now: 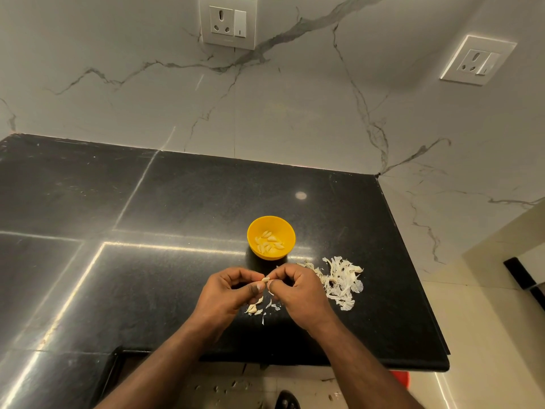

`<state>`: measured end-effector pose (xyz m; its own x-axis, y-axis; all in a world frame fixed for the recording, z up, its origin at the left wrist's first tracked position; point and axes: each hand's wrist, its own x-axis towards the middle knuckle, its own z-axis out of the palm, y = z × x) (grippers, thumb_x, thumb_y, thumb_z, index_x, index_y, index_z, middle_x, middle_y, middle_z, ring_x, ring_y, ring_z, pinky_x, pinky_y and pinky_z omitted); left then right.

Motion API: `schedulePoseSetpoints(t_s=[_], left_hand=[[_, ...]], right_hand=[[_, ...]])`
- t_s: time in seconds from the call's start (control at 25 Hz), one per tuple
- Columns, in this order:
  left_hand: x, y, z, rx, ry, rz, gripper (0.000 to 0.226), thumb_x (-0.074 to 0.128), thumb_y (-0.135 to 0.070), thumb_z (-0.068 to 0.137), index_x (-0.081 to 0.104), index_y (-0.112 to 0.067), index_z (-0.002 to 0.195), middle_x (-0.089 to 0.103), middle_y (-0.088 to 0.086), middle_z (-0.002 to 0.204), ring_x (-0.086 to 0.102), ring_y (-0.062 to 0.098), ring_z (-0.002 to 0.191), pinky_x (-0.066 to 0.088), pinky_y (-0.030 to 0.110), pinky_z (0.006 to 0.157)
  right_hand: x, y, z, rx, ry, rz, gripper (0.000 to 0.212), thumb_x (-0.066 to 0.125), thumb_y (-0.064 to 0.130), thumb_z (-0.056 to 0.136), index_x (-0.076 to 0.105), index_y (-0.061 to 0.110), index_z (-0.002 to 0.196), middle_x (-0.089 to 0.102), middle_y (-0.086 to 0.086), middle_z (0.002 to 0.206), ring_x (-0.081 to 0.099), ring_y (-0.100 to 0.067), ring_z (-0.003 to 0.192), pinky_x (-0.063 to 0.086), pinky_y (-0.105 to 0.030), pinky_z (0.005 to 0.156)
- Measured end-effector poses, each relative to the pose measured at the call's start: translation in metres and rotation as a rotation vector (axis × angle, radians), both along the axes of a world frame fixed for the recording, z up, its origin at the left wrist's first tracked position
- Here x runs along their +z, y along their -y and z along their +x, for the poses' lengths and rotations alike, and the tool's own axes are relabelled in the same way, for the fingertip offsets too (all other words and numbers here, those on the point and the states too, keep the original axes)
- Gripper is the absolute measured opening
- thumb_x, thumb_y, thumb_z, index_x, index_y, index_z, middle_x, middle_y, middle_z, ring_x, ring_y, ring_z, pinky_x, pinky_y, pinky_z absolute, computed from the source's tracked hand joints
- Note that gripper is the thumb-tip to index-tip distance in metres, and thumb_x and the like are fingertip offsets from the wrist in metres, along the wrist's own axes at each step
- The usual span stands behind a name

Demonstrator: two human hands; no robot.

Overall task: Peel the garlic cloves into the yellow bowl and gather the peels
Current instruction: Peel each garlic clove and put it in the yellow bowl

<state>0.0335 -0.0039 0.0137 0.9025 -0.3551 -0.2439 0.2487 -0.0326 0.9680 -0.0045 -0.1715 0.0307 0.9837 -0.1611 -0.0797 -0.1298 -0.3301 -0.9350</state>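
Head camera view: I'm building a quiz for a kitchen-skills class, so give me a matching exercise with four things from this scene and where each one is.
Things:
1. yellow bowl
2. big pile of peels
3. garlic clove being peeled
4. peeled cloves

Places:
A. pinched between left hand and right hand
B. inside the bowl
C. on the counter beyond the hands
D. on the counter right of the right hand

Pairs: 1-C, 2-D, 3-A, 4-B
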Motion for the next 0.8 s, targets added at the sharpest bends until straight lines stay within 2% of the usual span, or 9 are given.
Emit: schedulePoseSetpoints(t_s=[0.12, 0.32, 0.48, 0.56, 0.8], left_hand=[[-0.0001, 0.0037, -0.0010, 0.016, 0.017, -0.005, 0.011, 0.075, -0.010, 0.086, 0.078, -0.009, 0.097, 0.077, 0.012, 0.085, 0.071, 0.023, 0.078, 0.059, 0.028, 0.073], [-0.0033, 0.0065, -0.0011, 0.029, -0.008, -0.046, 0.009, 0.074, -0.006, 0.087, 0.079, -0.008, 0.094, 0.075, 0.014, 0.083, 0.067, 0.020, 0.072, 0.054, 0.024, 0.066], [-0.0019, 0.0074, -0.0003, 0.021, -0.023, -0.083, 0.009, 0.071, -0.007, 0.089, 0.078, -0.008, 0.094, 0.074, 0.015, 0.080, 0.063, 0.019, 0.070, 0.053, 0.024, 0.064], [-0.0010, 0.0078, 0.0021, 0.026, -0.042, -0.118, 0.009, 0.070, -0.007, 0.089, 0.078, -0.007, 0.094, 0.073, 0.016, 0.080, 0.062, 0.021, 0.070, 0.053, 0.027, 0.065], [-0.0047, 0.0053, 0.0062, 0.039, -0.145, -0.171, 0.011, 0.068, -0.010, 0.091, 0.076, -0.008, 0.097, 0.071, 0.014, 0.087, 0.060, 0.024, 0.078, 0.050, 0.031, 0.066]], right_hand=[[-0.0005, -0.0010, 0.0008, -0.016, 0.005, -0.030, 0.028, 0.062, 0.047, 0.069, 0.071, 0.021, 0.076, 0.066, 0.003, 0.066, 0.058, -0.008, 0.062, 0.053, -0.038, 0.062], [0.0027, -0.0015, 0.0026, -0.015, 0.016, -0.064, 0.030, 0.062, 0.048, 0.068, 0.068, 0.020, 0.072, 0.064, 0.002, 0.064, 0.054, -0.005, 0.058, 0.047, -0.030, 0.057], [0.0015, -0.0006, 0.0040, -0.015, 0.033, -0.077, 0.011, 0.068, 0.026, 0.082, 0.066, 0.020, 0.073, 0.061, 0.006, 0.061, 0.052, -0.003, 0.057, 0.044, -0.025, 0.054], [0.0015, 0.0000, 0.0053, -0.012, 0.037, -0.064, 0.012, 0.068, 0.017, 0.086, 0.068, 0.020, 0.075, 0.062, 0.009, 0.061, 0.053, -0.003, 0.058, 0.045, -0.022, 0.055], [0.0072, 0.0038, 0.0066, 0.027, -0.019, 0.065, 0.011, 0.068, 0.011, 0.090, 0.075, 0.018, 0.086, 0.068, 0.002, 0.065, 0.062, -0.010, 0.062, 0.055, -0.029, 0.063]])
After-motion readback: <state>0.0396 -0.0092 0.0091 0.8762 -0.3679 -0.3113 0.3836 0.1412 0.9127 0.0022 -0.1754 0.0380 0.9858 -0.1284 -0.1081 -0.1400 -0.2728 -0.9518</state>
